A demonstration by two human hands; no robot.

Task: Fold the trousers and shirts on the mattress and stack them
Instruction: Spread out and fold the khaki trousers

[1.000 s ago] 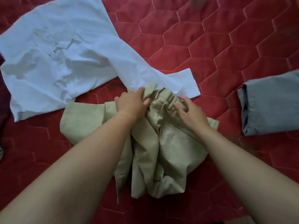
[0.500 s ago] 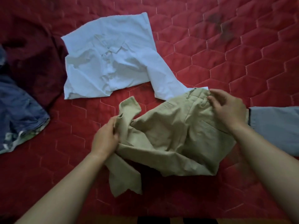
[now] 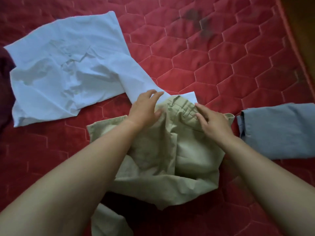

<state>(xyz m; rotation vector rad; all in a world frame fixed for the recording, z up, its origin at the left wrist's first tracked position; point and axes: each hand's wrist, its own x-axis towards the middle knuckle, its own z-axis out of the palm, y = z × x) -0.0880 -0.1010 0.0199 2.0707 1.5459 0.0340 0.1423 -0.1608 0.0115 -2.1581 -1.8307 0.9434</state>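
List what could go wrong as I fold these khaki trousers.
1. The white shirt has its sleeve meeting the waistband of the khaki trousers by the left hand; it may get folded in.
2. The trousers lie bunched, so creases may set.
3. The folded grey garment sits close to the right hand and could be nudged.

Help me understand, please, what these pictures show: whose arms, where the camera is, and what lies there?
There is no machine: a person works with bare hands, filmed by one camera on their head, looking forward and down. All three pictures share that view. The left hand and right hand rest, fingers fairly straight, on the waistband end of crumpled khaki trousers, gripping nothing. On the red quilted mattress also lie a spread white shirt, a folded grey garment on the right, and a dark maroon cloth at the left edge.
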